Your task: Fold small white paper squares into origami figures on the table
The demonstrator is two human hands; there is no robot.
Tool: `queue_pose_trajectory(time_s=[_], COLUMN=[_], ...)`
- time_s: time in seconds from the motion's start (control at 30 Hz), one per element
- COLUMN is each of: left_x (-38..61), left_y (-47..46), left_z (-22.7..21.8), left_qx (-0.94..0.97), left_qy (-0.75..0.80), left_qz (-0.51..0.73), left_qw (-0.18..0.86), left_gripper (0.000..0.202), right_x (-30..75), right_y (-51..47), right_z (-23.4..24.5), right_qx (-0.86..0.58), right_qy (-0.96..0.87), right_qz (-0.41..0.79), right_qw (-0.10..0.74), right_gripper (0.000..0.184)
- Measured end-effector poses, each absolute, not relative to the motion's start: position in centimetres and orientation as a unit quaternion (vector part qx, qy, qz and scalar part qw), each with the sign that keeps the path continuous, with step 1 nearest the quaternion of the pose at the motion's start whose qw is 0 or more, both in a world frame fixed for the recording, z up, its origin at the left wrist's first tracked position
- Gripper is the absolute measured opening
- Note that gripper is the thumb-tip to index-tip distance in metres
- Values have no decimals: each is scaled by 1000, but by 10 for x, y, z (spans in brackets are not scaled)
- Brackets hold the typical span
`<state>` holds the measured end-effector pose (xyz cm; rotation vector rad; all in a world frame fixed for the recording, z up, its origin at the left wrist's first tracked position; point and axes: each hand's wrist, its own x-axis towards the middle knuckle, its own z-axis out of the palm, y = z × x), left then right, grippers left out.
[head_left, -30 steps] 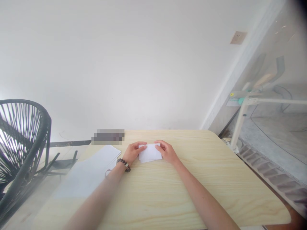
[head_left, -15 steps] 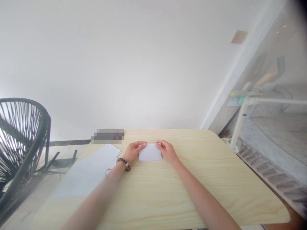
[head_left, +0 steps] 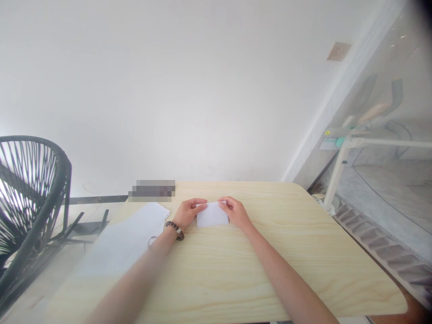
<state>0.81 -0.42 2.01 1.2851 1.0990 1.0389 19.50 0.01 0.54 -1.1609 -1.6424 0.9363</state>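
A small white rectangle of paper (head_left: pixel 212 216), which looks folded, is held over the wooden table (head_left: pixel 303 252). My left hand (head_left: pixel 189 213) pinches its upper left corner between thumb and fingers. At the upper right corner, my right hand (head_left: pixel 234 211) grips the same paper in a like pinch. A dark beaded bracelet (head_left: pixel 176 229) circles my left wrist. Larger white sheets (head_left: pixel 124 238) lie on the table to the left, partly behind my left forearm.
A blurred-out dark object (head_left: pixel 151 191) sits at the table's back left corner. Left of the table stands a black woven chair (head_left: pixel 57 180). A white metal frame (head_left: pixel 337 171) rises beyond the right edge, and a white wall (head_left: pixel 209 90) is behind.
The lower edges of the folded paper now line up more evenly, where a second layer stuck out below before. Both hands keep nearly the same place and grip.
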Motion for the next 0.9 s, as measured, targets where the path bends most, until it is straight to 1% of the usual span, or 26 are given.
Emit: queue_pose_trajectory(time_s=[0.9], left_x=[8], left_y=[-5], left_z=[20], left_qx=[531], left_qy=[472], left_qz=[441], left_qw=[549], left_gripper=[37], right_x=[195], right_y=[2], right_z=[3], right_qx=[-469], right_qy=[-663], right_qz=[379], right_qw=[445], right_gripper=[31])
